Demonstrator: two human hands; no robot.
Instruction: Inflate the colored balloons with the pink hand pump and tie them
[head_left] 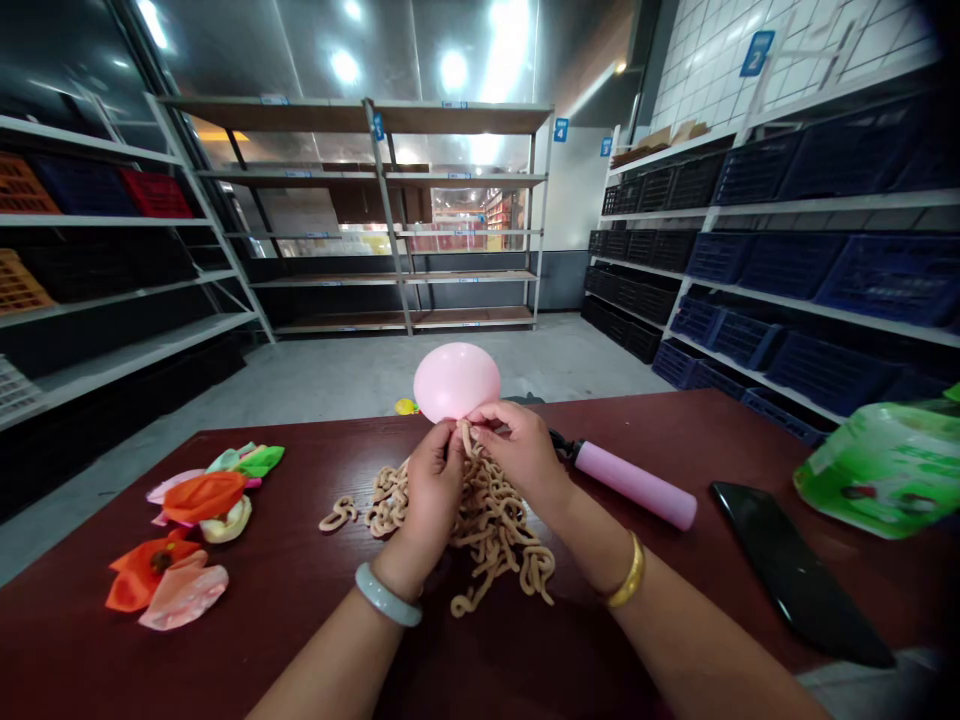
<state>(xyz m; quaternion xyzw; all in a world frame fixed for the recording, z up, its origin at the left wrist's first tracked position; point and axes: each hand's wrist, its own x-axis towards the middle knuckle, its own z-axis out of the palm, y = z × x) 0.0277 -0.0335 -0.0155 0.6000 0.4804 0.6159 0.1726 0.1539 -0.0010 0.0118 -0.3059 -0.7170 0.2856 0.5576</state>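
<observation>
Near the far edge of the table (300, 600), left hand (432, 474) and right hand (523, 452) pinch the pink balloon (456, 380) underneath, presumably retaining air.

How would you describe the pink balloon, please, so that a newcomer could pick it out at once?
On the dark red table, find the pile of tan, cord-like pieces. Above it in the picture, at the fingertips of the left hand and right hand, is the pink balloon. Its smooth, round shape sets it apart from the long pink cylinder to the right.
</observation>
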